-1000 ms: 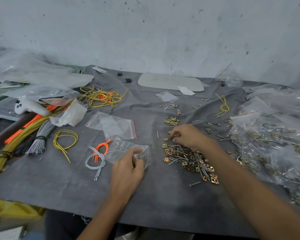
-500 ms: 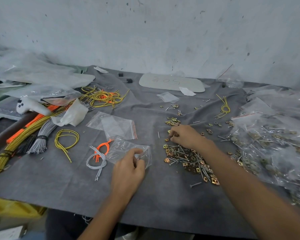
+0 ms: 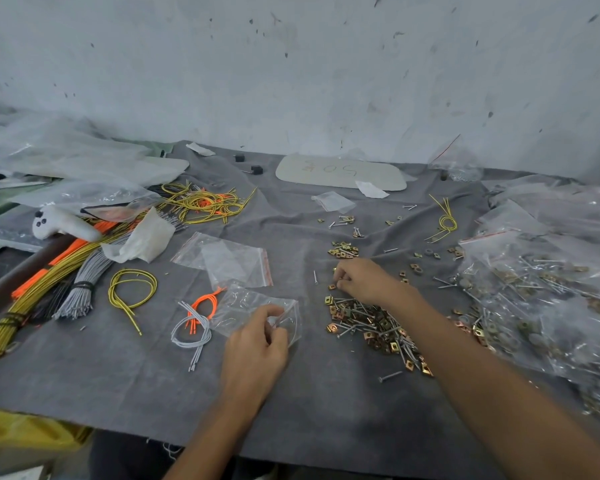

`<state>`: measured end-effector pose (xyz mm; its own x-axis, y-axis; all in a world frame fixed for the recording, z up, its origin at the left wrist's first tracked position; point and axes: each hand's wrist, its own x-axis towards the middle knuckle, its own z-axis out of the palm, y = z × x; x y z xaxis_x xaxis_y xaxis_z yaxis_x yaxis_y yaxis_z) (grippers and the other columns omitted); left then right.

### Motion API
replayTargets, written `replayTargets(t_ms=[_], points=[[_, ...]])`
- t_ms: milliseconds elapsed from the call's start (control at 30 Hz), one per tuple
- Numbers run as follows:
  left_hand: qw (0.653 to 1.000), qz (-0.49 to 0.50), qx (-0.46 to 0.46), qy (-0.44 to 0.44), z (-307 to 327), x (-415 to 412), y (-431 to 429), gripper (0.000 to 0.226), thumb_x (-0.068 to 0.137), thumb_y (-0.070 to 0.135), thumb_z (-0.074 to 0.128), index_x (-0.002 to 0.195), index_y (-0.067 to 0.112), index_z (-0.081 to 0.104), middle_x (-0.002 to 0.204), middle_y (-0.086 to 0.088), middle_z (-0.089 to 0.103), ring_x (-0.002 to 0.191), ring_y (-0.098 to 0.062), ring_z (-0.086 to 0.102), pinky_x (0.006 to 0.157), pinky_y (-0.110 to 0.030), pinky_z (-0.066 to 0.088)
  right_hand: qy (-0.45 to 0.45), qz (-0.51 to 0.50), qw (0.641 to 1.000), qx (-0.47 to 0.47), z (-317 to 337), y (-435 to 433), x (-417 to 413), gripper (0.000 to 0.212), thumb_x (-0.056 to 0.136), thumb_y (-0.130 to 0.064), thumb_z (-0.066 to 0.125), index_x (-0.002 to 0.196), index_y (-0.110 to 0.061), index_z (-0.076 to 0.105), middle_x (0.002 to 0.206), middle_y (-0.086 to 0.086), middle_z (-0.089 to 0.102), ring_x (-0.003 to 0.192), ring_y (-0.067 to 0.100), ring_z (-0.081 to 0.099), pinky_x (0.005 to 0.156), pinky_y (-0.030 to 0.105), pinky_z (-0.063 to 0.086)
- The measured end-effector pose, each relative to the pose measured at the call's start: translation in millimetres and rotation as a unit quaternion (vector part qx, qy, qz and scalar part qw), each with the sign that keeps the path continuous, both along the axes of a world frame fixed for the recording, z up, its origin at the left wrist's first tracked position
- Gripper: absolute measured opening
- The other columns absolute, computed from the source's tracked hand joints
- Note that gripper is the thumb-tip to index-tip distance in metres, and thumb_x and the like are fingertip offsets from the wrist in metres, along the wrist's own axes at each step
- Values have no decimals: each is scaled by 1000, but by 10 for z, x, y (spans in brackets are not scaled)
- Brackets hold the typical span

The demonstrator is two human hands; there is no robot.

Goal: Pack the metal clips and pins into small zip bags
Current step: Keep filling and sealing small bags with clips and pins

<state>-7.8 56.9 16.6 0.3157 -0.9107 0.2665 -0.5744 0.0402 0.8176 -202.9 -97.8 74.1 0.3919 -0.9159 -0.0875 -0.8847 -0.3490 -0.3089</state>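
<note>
My left hand (image 3: 257, 344) pinches the near edge of a small clear zip bag (image 3: 246, 308) lying on the grey cloth. To its right lies a pile of brass clips and steel pins (image 3: 368, 323). My right hand (image 3: 361, 278) hovers at the pile's far end, fingers curled down and pinching at small clips there; what it holds is hidden. A second pile of clips (image 3: 343, 249) sits just beyond that hand. Two empty zip bags with red strips (image 3: 222, 259) lie behind the held bag.
Orange and grey wire loops (image 3: 196, 318) lie left of the bag, a yellow loop (image 3: 132, 289) further left. Wire bundles (image 3: 49, 271) and a white controller (image 3: 63, 225) crowd the left. Large plastic bags of hardware (image 3: 541, 292) fill the right. A grey plate (image 3: 340, 171) lies by the wall.
My right hand has shifted slightly away along the pile's far end. My left hand keeps its pinch on the zip bag in the same place.
</note>
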Motion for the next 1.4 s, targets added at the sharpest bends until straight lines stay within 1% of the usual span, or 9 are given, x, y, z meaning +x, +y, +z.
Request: replayTargets(t_ms=[233, 300, 400, 467, 567, 700, 833, 1167, 1400], points=[[1000, -10, 1, -4, -6, 2, 13, 30, 77, 32, 46, 102, 38, 63, 68, 11, 63, 69, -6, 59, 62, -25, 45, 5, -34, 999, -41, -53, 12, -59, 13, 100, -17, 55, 107, -20, 65, 112, 2, 66, 104, 22, 60, 87, 34, 48], [1000, -9, 0, -3, 0, -1, 15, 30, 78, 32, 47, 102, 37, 63, 67, 10, 62, 68, -8, 59, 63, -29, 46, -20, -48, 997, -53, -50, 36, -58, 13, 101, -19, 52, 108, -19, 64, 110, 3, 66, 102, 23, 61, 86, 35, 48], [1000, -5, -1, 0, 6, 1, 13, 31, 78, 32, 47, 102, 34, 65, 64, 9, 61, 67, -9, 58, 64, -37, 48, -160, -81, 980, -81, -31, 202, 10, 12, 100, -20, 55, 105, -18, 66, 104, -2, 67, 95, 15, 60, 85, 30, 48], [1000, -3, 1, 2, 7, -5, 7, 29, 77, 32, 47, 101, 35, 64, 65, 9, 61, 66, -9, 58, 65, -38, 48, -292, -92, 949, -71, -75, 445, 125, 8, 96, -18, 60, 101, -20, 67, 93, -9, 66, 83, 5, 60, 77, 16, 47], [1000, 3, 3, 1, 14, -14, 3, 28, 79, 29, 51, 103, 33, 65, 61, 6, 60, 63, -9, 57, 67, -38, 48, -465, -86, 881, -7, -236, 870, 348, 12, 95, -12, 62, 96, -23, 68, 86, -7, 69, 74, 8, 68, 70, 22, 56], [1000, 6, -3, -10, 19, -7, 9, 25, 86, 14, 60, 107, 27, 68, 59, 5, 59, 63, -9, 57, 66, -37, 46, -568, -138, 812, 15, -445, 1212, 584, 19, 93, -8, 64, 93, -26, 69, 88, 0, 74, 79, 13, 73, 73, 29, 59], [1000, 9, 1, 2, 39, -8, 19, 34, 79, 31, 47, 107, 29, 67, 63, 6, 64, 69, -14, 62, 70, -38, 49, -560, -142, 816, -26, -583, 1354, 637, 12, 93, -17, 65, 98, -27, 70, 95, -7, 73, 90, 11, 71, 84, 37, 58], [999, 12, -3, 39, 56, -26, 49, 33, 81, 31, 44, 106, 31, 66, 73, 3, 68, 74, -22, 64, 76, -51, 54, -607, -159, 778, -27, -568, 1353, 596, 14, 91, -10, 67, 100, -19, 74, 92, -11, 74, 87, 0, 67, 81, 20, 54], [998, 0, -12, 63, 41, -26, 35, 39, 82, 29, 39, 108, 25, 67, 70, 5, 62, 69, -18, 57, 75, -48, 52, -634, -144, 760, -3, -593, 1330, 628, 18, 89, -12, 67, 92, -29, 73, 90, -7, 75, 87, 10, 71, 86, 40, 59]])
